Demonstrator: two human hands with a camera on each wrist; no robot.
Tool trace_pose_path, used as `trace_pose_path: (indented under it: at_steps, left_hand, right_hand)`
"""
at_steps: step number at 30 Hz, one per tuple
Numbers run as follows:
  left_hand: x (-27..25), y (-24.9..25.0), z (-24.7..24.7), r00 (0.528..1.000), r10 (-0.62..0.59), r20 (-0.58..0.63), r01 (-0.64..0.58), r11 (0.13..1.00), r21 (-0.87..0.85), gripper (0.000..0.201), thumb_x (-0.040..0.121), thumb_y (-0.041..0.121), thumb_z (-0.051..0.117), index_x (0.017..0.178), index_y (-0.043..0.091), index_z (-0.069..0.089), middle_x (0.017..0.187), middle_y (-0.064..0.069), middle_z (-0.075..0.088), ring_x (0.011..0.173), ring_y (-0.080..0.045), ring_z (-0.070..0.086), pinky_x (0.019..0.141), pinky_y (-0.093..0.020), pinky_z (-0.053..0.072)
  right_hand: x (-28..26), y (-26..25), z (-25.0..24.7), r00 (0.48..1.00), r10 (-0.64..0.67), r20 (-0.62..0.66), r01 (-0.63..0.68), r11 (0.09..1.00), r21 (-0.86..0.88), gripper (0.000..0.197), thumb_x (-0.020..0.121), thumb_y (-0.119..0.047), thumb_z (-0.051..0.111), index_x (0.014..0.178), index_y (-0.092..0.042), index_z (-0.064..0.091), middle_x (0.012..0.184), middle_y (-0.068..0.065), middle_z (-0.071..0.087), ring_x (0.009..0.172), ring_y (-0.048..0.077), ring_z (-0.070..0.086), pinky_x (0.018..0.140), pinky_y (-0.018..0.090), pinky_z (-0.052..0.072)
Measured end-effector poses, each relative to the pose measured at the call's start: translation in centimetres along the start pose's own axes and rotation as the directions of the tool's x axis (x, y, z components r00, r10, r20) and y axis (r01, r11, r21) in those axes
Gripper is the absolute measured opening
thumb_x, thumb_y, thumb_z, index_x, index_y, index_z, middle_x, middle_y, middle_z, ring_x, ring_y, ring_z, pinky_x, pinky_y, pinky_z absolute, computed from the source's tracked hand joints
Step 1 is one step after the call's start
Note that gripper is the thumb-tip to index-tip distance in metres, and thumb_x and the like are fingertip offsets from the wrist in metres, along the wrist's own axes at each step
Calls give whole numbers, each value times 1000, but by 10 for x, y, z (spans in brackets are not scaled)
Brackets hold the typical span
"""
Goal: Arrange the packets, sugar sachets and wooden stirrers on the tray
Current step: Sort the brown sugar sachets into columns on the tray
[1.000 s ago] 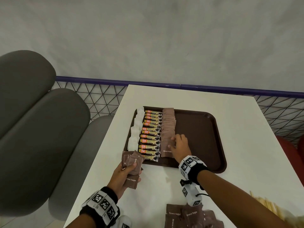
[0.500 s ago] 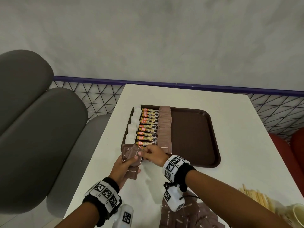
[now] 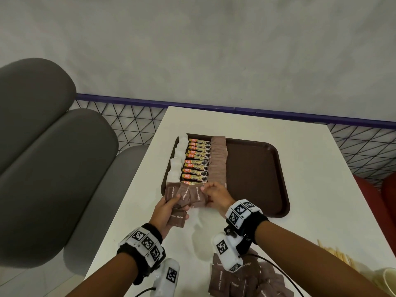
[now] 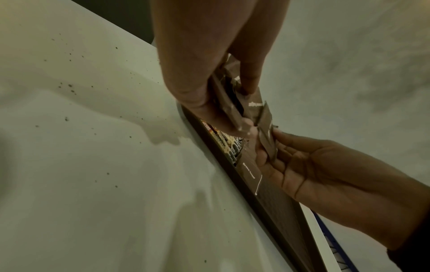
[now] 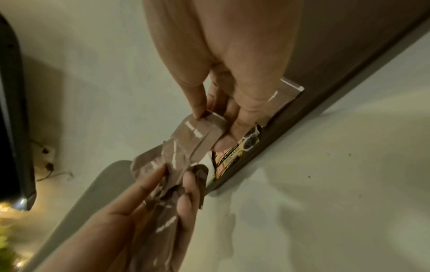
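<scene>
White café table [image 3: 300, 189] holds a brown tray [image 3: 257, 172]; at its 7 o'clock corner, left hand [image 3: 165, 213] grips a fan of limp, light brown sugar sachets [image 3: 182, 192], right hand [image 3: 216, 195] pinching one's edge, the best hold.

The wooden stirrers [image 3: 334, 252] and a pale cup [image 3: 385, 281] are cut off at the frame's edge, right of the loose brown sugar sachets [image 3: 246, 281], whose pile the frame's bottom also crops

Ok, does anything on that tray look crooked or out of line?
Mostly tidy. The white sachets along the tray's left edge sit unevenly, staggered rather than in a straight line like the coffee packets and brown sugar sachets beside them.
</scene>
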State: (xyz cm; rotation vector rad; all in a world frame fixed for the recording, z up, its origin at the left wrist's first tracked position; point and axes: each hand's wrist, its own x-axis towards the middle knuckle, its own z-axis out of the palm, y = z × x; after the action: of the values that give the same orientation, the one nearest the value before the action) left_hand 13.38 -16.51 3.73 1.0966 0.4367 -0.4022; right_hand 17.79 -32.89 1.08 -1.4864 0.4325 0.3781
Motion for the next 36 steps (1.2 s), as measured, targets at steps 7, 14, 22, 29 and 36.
trace_pose_path:
  at_steps: [7,14,22,29,36]
  left_hand:
    - [1,3,-14,1000,-11,-6,11,1000,4,15,94,12,51,107,11,58,95,-24,63,71,-24,60,51,-31,55]
    - [5,2,-23,1000,-25,-19,25,999,26,16,94,13,51,108,11,59,95,-25,64,71,-23,61,52,-32,56]
    - [5,3,-25,999,-30,-18,30,999,9,15,94,13,52,107,11,60,93,-24,65,69,-24,61,53,-32,55]
    - [6,1,-27,999,-28,-21,28,1000,14,20,92,14,54,111,10,60,95,-22,66,73,-24,62,55,-33,57]
    - [3,2,-18,1000,2,-1,-2,999,47,20,92,13,55,111,11,59,94,-19,68,71,-22,65,55,-32,57]
  right_hand:
    - [16,-13,-50,979,-69,-190,20,969,-247,27,82,5,56,80,-22,51,103,13,62,94,31,62,87,52,52]
    - [14,-19,-53,986,-167,26,129,642,-756,21,86,0,58,105,-6,63,102,12,64,83,18,58,59,17,47]
    - [28,-9,-41,960,-258,112,219,436,-873,31,89,2,47,109,-14,64,127,6,52,112,23,53,90,23,43]
    - [28,-4,-41,917,-382,114,221,250,-943,28,88,-7,52,116,-12,54,120,5,50,112,22,42,92,29,40]
    - [11,-10,-23,896,-417,154,383,548,-744,22,91,-28,54,107,-14,55,106,1,47,102,13,44,88,28,43]
